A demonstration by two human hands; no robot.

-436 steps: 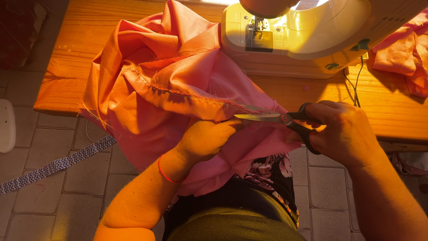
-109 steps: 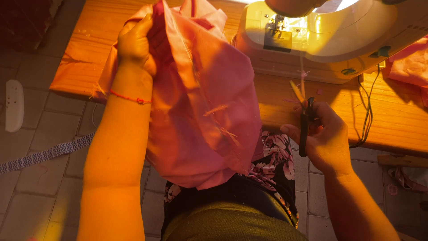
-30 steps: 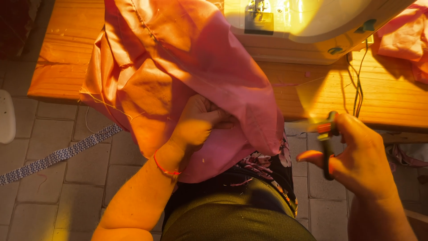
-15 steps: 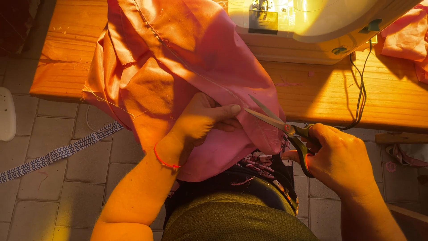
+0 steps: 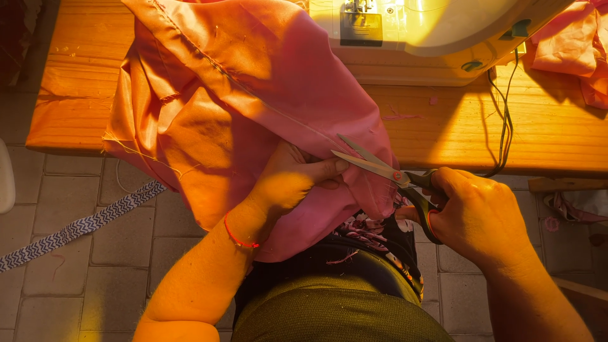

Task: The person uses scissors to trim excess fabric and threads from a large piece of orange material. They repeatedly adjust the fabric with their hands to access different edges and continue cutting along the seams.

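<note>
A large piece of pink fabric point(image 5: 253, 82) drapes from the wooden table point(image 5: 456, 133) down over my lap. My left hand point(image 5: 294, 177) pinches a fold of it near the lower edge, thumb pointing right. My right hand point(image 5: 478, 212) grips black-handled scissors point(image 5: 380, 168), blades parted, with their tips beside my left thumb at the fabric's seam. A thin red cord circles my left wrist.
A white sewing machine point(image 5: 430, 31) stands at the back of the table, with dark cables point(image 5: 503, 120) running down from it. More pink cloth point(image 5: 579, 50) lies at the far right. A zigzag-patterned strap point(image 5: 76, 225) lies on the tiled floor point(image 5: 76, 278) at left.
My right hand brought the scissors from the right up to the fabric and parted the blades at the seam. My left hand shifted its pinch on the cloth.
</note>
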